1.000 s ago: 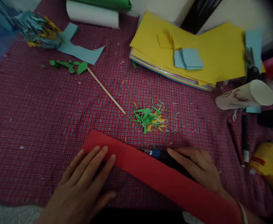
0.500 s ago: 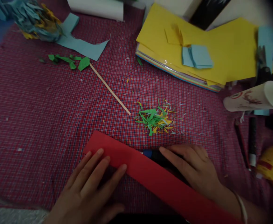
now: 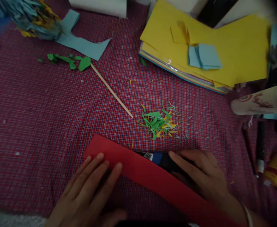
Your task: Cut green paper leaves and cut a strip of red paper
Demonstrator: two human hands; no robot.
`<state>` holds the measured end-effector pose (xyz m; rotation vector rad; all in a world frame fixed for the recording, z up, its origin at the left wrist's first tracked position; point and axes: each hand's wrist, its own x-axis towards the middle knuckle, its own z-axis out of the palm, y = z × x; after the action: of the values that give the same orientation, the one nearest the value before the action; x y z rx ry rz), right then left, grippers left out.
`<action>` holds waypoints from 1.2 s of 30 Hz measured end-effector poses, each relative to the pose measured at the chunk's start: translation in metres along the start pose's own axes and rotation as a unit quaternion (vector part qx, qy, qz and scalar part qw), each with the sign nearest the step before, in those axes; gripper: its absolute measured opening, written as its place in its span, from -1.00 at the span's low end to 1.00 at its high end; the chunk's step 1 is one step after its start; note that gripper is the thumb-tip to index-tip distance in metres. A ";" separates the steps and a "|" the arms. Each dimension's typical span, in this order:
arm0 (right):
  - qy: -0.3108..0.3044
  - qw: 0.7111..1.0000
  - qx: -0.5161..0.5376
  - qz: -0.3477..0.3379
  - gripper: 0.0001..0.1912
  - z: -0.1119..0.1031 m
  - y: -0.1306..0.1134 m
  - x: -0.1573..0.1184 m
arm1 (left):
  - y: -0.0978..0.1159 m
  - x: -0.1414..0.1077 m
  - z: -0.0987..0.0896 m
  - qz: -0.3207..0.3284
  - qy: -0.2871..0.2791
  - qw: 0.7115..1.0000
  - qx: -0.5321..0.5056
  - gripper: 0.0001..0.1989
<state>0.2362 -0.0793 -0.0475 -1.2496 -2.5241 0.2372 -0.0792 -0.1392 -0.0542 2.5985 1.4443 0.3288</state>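
Note:
A long red paper strip (image 3: 138,171), seemingly folded, lies slantwise across the cloth in front of me. My left hand (image 3: 86,186) rests on its left end, fingers stretched out and pressing it down. In my right hand (image 3: 202,173) is a utility knife (image 3: 161,160) with a black and blue handle. Its metal end lies along the upper edge of the strip, and the tip of the blade is partly hidden by the paper. The right index finger extends along the handle; the other fingers curl around it.
Green and yellow paper clippings (image 3: 158,123) lie beyond the strip, beside a thin wooden stick (image 3: 112,90) with green paper pieces. Yellow sheets (image 3: 240,50) are stacked at the back. A paper cup (image 3: 259,101) lies at the right. A blue paper scrap (image 3: 86,47) sits back left.
The utility knife has slid right along the strip's edge, and more of its metal end shows. My left fingers have shifted slightly left. The view has moved a little.

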 end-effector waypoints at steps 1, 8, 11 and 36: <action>0.002 1.000 -0.001 -0.001 -0.75 0.000 0.000 0.000 | 0.000 0.000 0.000 -0.007 0.002 1.000 0.007 -0.24; 0.002 1.000 -0.008 -0.007 -0.75 -0.001 0.000 0.001 | 0.007 0.006 0.002 -0.104 0.046 0.993 0.017 -0.50; -0.005 1.000 -0.013 -0.009 -0.74 -0.001 -0.004 0.006 | 0.006 0.005 0.002 -0.086 0.042 0.995 0.022 -0.46; 0.004 1.000 -0.019 0.011 -0.69 0.009 -0.013 0.021 | -0.001 0.001 0.002 -0.048 0.039 0.997 0.050 -0.35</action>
<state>0.2114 -0.0701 -0.0481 -1.2892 -2.5208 0.1898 -0.0795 -0.1380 -0.0559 2.6079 1.6469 0.3571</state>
